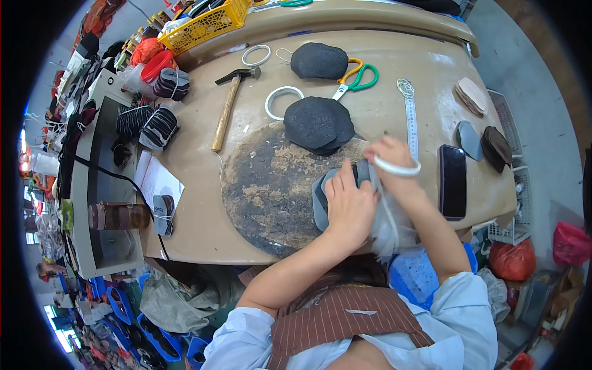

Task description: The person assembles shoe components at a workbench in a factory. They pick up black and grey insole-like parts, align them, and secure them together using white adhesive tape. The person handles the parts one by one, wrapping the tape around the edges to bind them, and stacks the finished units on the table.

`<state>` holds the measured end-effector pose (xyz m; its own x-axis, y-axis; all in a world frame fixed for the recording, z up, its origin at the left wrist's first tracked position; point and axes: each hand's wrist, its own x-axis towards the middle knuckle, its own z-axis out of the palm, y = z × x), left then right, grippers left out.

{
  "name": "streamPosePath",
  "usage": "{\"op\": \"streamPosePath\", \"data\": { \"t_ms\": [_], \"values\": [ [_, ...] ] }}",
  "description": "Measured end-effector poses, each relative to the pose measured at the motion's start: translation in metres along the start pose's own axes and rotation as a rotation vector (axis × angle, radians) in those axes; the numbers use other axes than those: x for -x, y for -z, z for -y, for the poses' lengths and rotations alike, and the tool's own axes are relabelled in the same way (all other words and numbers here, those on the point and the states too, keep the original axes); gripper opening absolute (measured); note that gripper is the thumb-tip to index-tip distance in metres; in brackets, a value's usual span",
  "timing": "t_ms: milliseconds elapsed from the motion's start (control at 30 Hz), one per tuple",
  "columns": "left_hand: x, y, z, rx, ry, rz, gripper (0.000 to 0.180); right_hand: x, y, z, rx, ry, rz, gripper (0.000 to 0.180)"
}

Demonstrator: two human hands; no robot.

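My left hand is closed over a stack of grey, rounded flat pieces with a dark piece on top, at the right part of a worn round board. Close beside it, my right hand is raised with bent fingers; what it pinches, if anything, is too small and blurred to name. A white bangle circles that wrist. Pale, see-through strands or film hang between my hands and over the table's near edge. Just beyond my hands lies a pile of black rounded pieces.
Farther back are a hammer, tape rolls, scissors and another black pile. A ruler, phone and small stacks lie right. Tied bundles, paper and a brown bottle stand left.
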<state>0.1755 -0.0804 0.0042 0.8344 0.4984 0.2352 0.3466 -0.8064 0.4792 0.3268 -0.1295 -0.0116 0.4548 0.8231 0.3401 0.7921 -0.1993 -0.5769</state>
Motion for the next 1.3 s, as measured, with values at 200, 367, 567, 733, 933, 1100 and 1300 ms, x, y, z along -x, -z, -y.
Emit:
{"op": "streamPosePath", "data": {
  "t_ms": [200,367,567,733,933,1100,1300],
  "values": [
    [0.010,-0.025,-0.004,-0.159,0.027,-0.002,0.026,0.054,-0.014,0.009,-0.102,-0.036,-0.209,0.012],
    [-0.001,-0.002,0.001,0.809,0.227,-0.018,0.052,0.055,-0.003,0.023,-0.234,-0.024,-0.290,0.020],
    [-0.051,0.004,0.036,1.206,0.341,0.244,0.026,0.058,0.022,0.033,-0.092,0.449,-0.311,0.021],
    [-0.114,0.058,0.089,0.632,0.250,-0.313,0.022,0.106,0.089,0.045,-0.511,-0.031,0.601,0.014],
    [-0.054,0.048,0.078,0.597,-0.060,-0.169,0.034,0.077,0.078,0.063,-0.537,0.172,0.322,0.016],
    [0.044,0.049,0.020,0.438,0.035,0.307,0.016,0.000,0.031,0.063,-0.180,0.198,0.075,0.018],
    [0.038,0.016,0.021,-0.018,0.156,-0.141,0.019,-0.008,-0.035,0.048,0.098,0.284,0.053,0.011]
  ]
}}
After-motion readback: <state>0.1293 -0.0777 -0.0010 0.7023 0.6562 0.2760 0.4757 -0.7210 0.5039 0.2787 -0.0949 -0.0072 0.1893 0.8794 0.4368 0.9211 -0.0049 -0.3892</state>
